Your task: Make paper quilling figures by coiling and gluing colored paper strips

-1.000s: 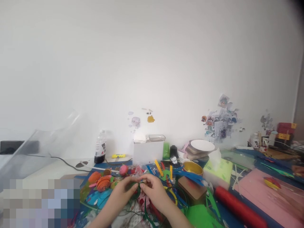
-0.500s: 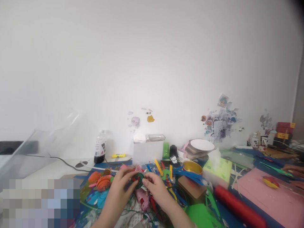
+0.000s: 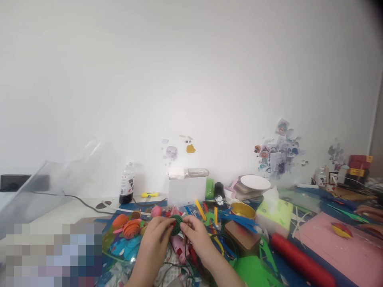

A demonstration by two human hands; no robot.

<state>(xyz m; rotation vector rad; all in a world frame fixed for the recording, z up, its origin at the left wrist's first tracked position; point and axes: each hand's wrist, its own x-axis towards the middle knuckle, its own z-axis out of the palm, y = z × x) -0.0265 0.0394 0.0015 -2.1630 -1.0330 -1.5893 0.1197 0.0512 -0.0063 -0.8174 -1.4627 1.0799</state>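
handling green disc (image 3: 177, 225), seemingly mid-adjustment: left hand (image 3: 157, 234) pinching one edge, right hand (image 3: 194, 235) the other; next move likely needs both grips steady.

Desk (image 3: 67, 211), white at left, blue from middle to right. Upon it: bottle of dark liquid (image 3: 127, 187), upright; white box (image 3: 187, 192), near the wall; tissue pack (image 3: 275, 219) (one tissue standing proud of the opening); red roll (image 3: 303, 261), lying slantwise; pink sheet (image 3: 326, 247), flat, right side; green sheet (image 3: 254, 273), near edge.
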